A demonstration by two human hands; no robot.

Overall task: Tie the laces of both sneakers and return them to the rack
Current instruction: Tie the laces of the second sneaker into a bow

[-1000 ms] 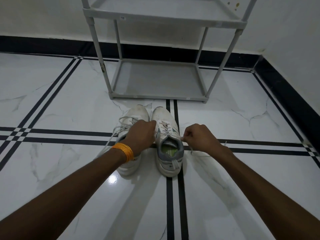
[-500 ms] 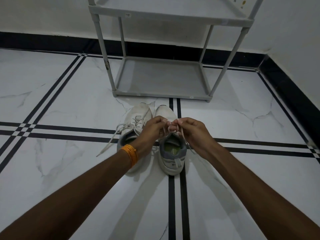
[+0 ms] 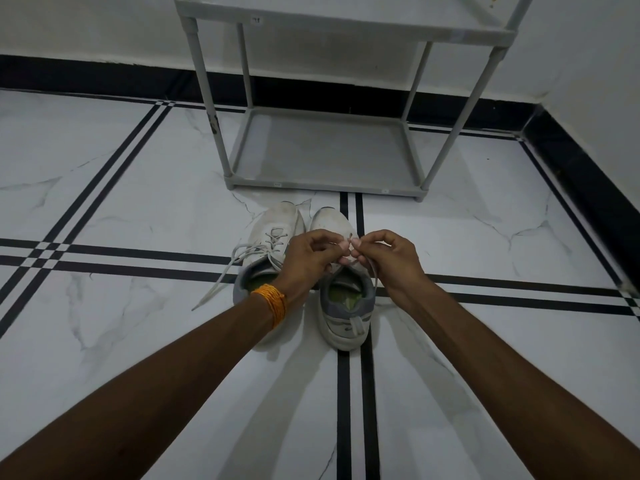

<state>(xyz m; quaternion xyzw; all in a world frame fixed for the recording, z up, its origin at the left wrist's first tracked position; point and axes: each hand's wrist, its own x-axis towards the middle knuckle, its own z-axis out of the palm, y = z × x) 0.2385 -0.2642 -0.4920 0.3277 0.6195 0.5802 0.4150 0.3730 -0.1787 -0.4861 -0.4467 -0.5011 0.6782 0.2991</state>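
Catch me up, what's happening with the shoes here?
A person is tying the right sneaker on the floor; the left hand and right hand each pinch its lace over the tongue, fingertips nearly meeting. The left sneaker beside it is untied, one lace trailing across the tile. The grey rack stands just behind them, its bottom shelf bare. Neither shoe is back on it yet.

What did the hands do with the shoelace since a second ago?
The left hand and right hand came together from pulling the lace apart, fingertips now meeting above the right sneaker. Left sneaker lies untied; rack unmoved.
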